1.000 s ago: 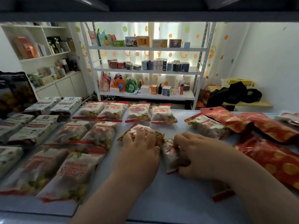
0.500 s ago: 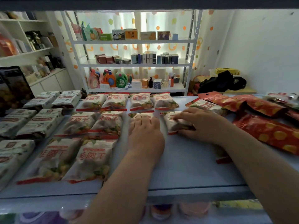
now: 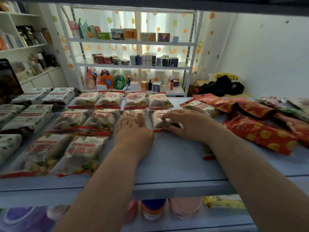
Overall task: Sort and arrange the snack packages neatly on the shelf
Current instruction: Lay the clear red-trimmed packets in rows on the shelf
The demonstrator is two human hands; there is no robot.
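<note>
Right pack (image 3: 158,122) slid back; R hand (image 3: 187,124) grips it, L hand (image 3: 133,131) fingers (image 3: 132,118) flat.

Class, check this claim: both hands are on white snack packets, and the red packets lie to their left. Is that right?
No. The head view shows the red packets to the hands' right; left hand and right hand are on white packets.

Ahead of you a white metal rack (image 3: 132,66) stands against a backlit dotted curtain (image 3: 123,19); a white wall (image 3: 267,56) on your right, white cabinet shelving (image 3: 43,77) left.
</note>
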